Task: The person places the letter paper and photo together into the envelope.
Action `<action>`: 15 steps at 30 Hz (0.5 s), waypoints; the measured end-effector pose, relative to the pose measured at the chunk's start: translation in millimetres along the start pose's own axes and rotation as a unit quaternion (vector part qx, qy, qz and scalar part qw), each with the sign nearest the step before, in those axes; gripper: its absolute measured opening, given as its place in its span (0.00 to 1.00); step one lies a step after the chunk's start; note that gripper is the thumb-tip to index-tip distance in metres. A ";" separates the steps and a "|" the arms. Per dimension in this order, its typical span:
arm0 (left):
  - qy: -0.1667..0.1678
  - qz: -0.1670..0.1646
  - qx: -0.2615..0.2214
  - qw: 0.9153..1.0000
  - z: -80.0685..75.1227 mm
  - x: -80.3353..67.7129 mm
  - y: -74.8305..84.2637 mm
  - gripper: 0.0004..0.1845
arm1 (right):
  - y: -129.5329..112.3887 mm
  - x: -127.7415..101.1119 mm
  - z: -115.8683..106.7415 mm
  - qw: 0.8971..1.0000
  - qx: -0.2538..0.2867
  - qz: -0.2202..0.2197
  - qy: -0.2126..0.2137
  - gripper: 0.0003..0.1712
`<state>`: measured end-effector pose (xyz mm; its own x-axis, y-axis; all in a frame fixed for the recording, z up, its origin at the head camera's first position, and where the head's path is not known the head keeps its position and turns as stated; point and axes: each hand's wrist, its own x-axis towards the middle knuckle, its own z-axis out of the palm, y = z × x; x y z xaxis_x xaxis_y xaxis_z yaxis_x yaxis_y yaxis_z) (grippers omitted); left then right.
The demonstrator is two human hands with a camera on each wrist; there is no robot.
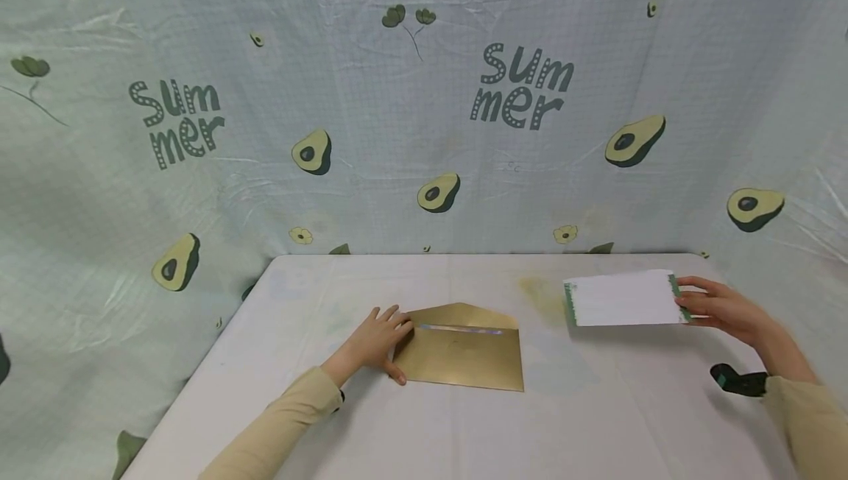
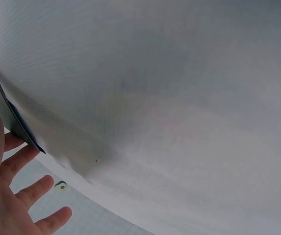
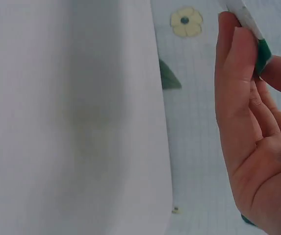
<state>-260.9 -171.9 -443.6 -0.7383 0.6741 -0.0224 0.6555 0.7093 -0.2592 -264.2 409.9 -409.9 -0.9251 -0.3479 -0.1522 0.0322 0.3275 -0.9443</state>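
Right hand (image 1: pixel 732 312) pinches the green-edged short end of a white card (image 1: pixel 623 300), fingers and thumb close together; the head view hides the thumb behind the card. Right wrist view cuts off most of the card, leaving one corner. Left hand (image 1: pixel 379 340) holds the left edge of a gold envelope (image 1: pixel 464 358) between thumb and fingers, outer fingers spread; its grip partly covers that edge. Left wrist view shows the envelope only edge-on, cropped. Shiny strip (image 1: pixel 460 329) at the envelope's mouth, too thin to make out.

Envelope is mid-table, in front of the person; long axis left to right, right end slightly nearer the person, raised flap pointing away. Card is held above the table (image 1: pixel 563 421), right of the envelope and well apart, long axis also left to right.
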 end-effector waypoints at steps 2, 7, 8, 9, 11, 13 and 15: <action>0.000 0.000 0.002 1.000 -0.6 -0.5 0.0 0.55 | -2.1 4.6 8.3 1.000 -0.007 -0.007 -0.007 0.19; 0.000 0.001 0.012 1.000 -1.0 -1.5 0.1 0.56 | -10.3 18.4 33.2 0.998 -0.058 0.001 0.008 0.22; 0.000 0.001 0.014 1.000 -0.8 -1.7 0.1 0.56 | -12.4 21.6 37.7 0.998 -0.063 0.001 0.010 0.25; 0.000 0.001 0.015 1.000 -0.5 -1.7 0.2 0.56 | -14.6 25.2 41.9 0.998 -0.068 0.001 0.013 0.29; 0.001 0.001 0.016 1.000 -0.5 -1.8 0.4 0.57 | -18.9 33.1 50.7 0.997 -0.075 0.006 0.021 0.34; 0.002 0.000 0.021 1.000 -0.6 -1.8 0.4 0.57 | -23.1 40.9 58.2 0.997 -0.079 0.003 0.025 0.39; 0.005 0.000 0.026 1.000 -0.8 -1.3 0.1 0.57 | -26.5 48.2 65.2 0.996 -0.081 -0.004 0.028 0.41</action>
<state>-259.8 -172.5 -442.8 -0.7363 0.6766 -0.0126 0.6465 0.6978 -0.3083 -284.9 327.2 -411.2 -0.9447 -0.3035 -0.1246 -0.0326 0.4646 -0.8849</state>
